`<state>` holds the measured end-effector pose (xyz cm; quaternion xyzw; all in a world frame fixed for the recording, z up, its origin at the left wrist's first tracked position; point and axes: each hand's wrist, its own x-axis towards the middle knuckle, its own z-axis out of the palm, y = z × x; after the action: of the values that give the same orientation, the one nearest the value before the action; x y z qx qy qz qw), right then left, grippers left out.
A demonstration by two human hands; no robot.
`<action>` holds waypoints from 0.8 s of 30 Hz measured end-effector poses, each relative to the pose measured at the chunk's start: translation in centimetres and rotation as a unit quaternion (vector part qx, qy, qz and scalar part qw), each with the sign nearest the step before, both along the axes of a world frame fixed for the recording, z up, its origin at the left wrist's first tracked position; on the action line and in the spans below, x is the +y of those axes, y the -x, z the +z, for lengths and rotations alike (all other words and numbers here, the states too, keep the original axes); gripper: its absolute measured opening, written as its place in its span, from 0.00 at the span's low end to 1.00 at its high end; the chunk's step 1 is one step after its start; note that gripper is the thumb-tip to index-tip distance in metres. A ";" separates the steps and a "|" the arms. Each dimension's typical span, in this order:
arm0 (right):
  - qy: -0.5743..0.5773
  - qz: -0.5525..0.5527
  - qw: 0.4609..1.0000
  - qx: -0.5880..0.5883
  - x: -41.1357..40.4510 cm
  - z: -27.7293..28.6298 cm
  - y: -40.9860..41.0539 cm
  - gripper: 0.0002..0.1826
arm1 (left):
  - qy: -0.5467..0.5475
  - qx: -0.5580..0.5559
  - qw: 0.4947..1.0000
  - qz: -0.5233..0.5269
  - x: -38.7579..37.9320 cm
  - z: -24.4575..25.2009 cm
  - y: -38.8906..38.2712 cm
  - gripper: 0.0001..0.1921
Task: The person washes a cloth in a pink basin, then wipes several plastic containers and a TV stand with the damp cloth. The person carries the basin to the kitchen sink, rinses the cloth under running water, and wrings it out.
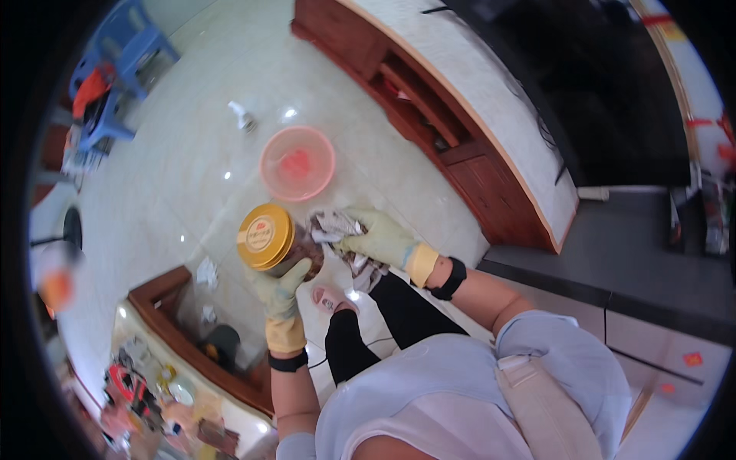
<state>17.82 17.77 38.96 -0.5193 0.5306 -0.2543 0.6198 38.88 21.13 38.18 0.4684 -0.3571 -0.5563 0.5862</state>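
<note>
Gloved in pale yellow-green rubber, my left hand [282,291] grips a clear jar [293,259] with a gold lid [265,237]. The jar is tilted, and dark contents show through its side. A label with writing is on the lid. My right hand [376,236], in a matching glove, holds a crumpled, dark-patterned cloth [334,225] close to the jar's base end. Whether the cloth touches the jar, I cannot tell. Beyond the jar, a pink plastic basin [298,164] stands on the tiled floor, with something red at its bottom.
A reddish-brown wooden cabinet [402,103] runs along the right. At lower left, assorted items crowd a wood-framed table [158,328]. Crumpled tissues [207,272] and a white object [241,117] lie on the floor. Blue plastic chairs [135,49] stand at upper left.
</note>
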 end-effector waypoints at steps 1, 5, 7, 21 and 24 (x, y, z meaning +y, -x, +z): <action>-0.001 -0.016 1.000 -0.001 0.4 -2.0 -0.4 0.24 | 0.002 -0.002 1.000 0.002 -0.5 -0.9 -0.7 0.43; -0.104 -0.151 0.983 -0.025 2.9 -5.6 0.4 0.22 | -0.002 0.026 0.993 -0.116 -1.8 -4.0 0.2 0.43; -0.022 -0.143 0.989 0.024 4.2 -7.9 1.6 0.21 | -0.007 0.052 0.991 -0.123 -2.6 -4.1 3.8 0.43; 0.220 -0.260 0.928 0.153 8.6 -12.5 25.9 0.28 | 0.006 -0.042 0.926 -0.375 -10.1 -9.2 37.6 0.43; 0.187 -0.309 0.928 0.097 10.5 -11.7 33.0 0.30 | 0.011 -0.019 0.896 -0.443 -11.0 -10.5 46.6 0.43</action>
<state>-15.15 28.29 27.26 -0.4585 0.6650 -0.4760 0.3478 -7.73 10.11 27.66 0.2660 -0.5445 -0.7455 0.2775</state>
